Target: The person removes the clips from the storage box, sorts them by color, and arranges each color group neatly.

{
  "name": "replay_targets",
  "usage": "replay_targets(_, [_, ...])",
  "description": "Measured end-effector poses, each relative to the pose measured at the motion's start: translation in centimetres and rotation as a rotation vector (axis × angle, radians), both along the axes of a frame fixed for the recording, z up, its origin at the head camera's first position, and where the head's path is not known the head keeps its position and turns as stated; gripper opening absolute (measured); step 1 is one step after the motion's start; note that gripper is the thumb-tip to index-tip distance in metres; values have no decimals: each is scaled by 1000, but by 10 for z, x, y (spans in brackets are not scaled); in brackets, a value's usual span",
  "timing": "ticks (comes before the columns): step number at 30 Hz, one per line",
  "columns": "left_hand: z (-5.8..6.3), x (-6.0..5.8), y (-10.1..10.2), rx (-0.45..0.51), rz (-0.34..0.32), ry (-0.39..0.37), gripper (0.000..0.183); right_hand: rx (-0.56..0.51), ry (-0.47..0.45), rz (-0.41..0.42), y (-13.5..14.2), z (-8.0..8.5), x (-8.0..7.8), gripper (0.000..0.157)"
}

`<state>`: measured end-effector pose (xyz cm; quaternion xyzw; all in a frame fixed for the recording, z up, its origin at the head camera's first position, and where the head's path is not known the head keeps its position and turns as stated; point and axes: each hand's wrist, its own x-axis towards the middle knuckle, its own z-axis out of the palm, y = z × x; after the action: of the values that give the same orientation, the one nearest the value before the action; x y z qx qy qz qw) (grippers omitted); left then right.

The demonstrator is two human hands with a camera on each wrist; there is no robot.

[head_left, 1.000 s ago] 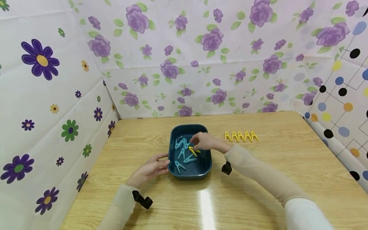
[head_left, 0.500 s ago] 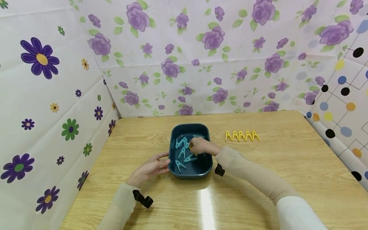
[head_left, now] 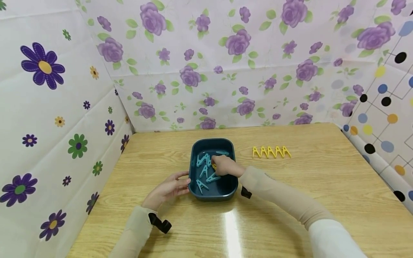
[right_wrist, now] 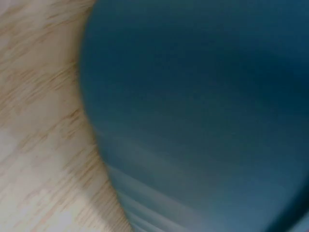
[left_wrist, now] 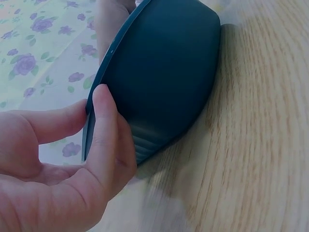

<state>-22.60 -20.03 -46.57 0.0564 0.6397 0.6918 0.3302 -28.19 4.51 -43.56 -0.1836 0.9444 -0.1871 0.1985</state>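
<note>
A dark teal plastic bin (head_left: 196, 195) stands on the table with several light blue clothespins (head_left: 204, 172) lying loose inside. My left hand (head_left: 169, 188) pinches the bin's left rim; in the left wrist view its thumb and fingers (left_wrist: 104, 111) sit on either side of the edge. My right hand (head_left: 227, 166) reaches down into the bin over the right wall. Its curled fingers are on a yellow clothespin (head_left: 214, 166), most of which they hide. In the right wrist view the bin's outer wall (right_wrist: 193, 106) fills the picture, and the hand is not seen there.
Right of the bin, several yellow clothespins (head_left: 271, 152) stand side by side in a row on the wooden table (head_left: 274, 222). Flowered cloth (head_left: 219, 96) hangs along the table's back edge, with more patterned sheets at both sides.
My right hand has gone lower into the bin and over the yellow clothespin, covering most of it. A light blue clothespin near the back right has come into view. My left hand has stayed still.
</note>
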Motion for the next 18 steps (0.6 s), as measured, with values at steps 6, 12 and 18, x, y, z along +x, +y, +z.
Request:
replay_targets(6, [0, 1, 1, -4, -5, -1, 63, 2, 4, -9, 0, -3, 2, 39])
replay_targets(12, [2, 1, 2, 2, 2, -20, 63, -23, 9, -18, 1, 0, 1, 37])
replay_targets(18, [4, 0, 2, -2, 2, -24, 63, -57, 74, -41, 3, 0, -2, 16])
